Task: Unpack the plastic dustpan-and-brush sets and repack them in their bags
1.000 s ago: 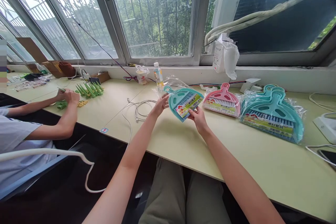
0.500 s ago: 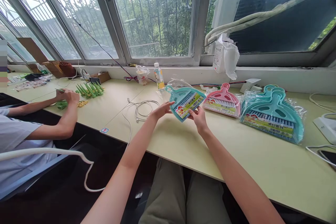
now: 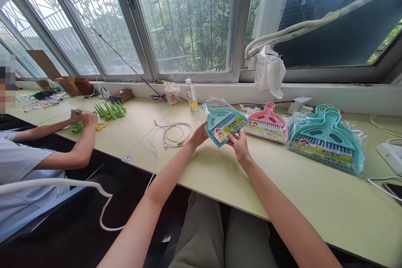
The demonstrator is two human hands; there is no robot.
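A teal dustpan and brush set (image 3: 216,115) in clear plastic, with a printed label, is held tilted above the table between both hands. My left hand (image 3: 200,135) grips its left edge, its fingers partly hidden behind the pan. At the lower right edge, my right hand (image 3: 239,145) is closed on the set, thumb over the label. To the right lies a wrapped pink dustpan set (image 3: 266,123). Farther right, several wrapped teal dustpan sets (image 3: 326,138) lie stacked together.
A coiled white cable (image 3: 176,134) lies left of my hands. Behind stand a drink bottle (image 3: 191,95) and a bagged cup (image 3: 171,93). At left a co-worker's hands (image 3: 86,119) handle green pieces (image 3: 109,110). A phone (image 3: 394,190) and white power strip (image 3: 391,155) are at far right.
The left hand has shifted slightly along the left edge of the teal dustpan set. Both hands still hold the set, and the view has tilted slightly.
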